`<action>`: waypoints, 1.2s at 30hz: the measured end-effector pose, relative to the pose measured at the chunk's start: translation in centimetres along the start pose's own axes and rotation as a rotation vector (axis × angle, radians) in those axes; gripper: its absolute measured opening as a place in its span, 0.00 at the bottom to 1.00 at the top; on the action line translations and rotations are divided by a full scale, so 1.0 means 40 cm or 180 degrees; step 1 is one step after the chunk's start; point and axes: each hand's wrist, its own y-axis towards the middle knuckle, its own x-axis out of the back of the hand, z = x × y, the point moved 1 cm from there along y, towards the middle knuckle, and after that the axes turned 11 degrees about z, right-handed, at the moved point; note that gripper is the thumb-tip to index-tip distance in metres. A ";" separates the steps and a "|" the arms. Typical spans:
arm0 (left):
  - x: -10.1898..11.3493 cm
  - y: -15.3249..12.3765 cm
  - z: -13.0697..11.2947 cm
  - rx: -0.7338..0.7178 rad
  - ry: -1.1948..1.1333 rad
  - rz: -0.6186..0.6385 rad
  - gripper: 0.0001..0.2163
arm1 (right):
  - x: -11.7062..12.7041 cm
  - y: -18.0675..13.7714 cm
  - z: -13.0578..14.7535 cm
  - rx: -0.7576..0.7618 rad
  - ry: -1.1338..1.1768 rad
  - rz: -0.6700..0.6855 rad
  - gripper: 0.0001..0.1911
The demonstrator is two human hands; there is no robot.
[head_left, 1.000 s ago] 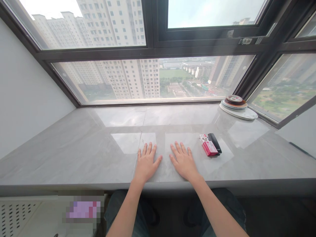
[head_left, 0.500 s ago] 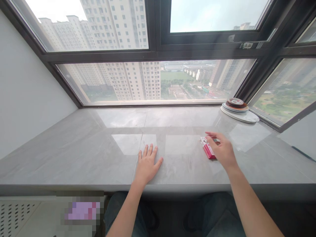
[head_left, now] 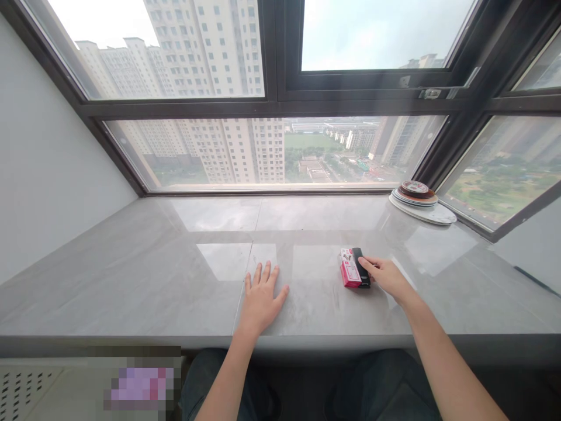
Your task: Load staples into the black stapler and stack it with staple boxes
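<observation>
My left hand (head_left: 261, 298) lies flat on the grey stone sill (head_left: 153, 275), fingers spread, holding nothing. A small red and white box (head_left: 349, 268) lies on the sill with a black oblong object (head_left: 362, 268) right beside it. My right hand (head_left: 385, 276) rests on the sill just right of them, its fingertips touching the black object's right side. The fingers are loosely extended rather than wrapped round anything.
A stack of plates (head_left: 419, 199) sits at the back right corner of the sill by the window frame. Large windows run along the back and right. A white wall bounds the left side. The sill's front edge is near my lap.
My right hand went from flat beside the left hand out to the box and black object, and the pair has slid a little leftward with it. The left hand has stayed put.
</observation>
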 end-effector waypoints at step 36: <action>0.103 0.200 0.043 0.0769 -0.0874 -0.0290 0.21 | -0.323 -0.070 0.066 0.0661 0.0024 -0.0094 0.32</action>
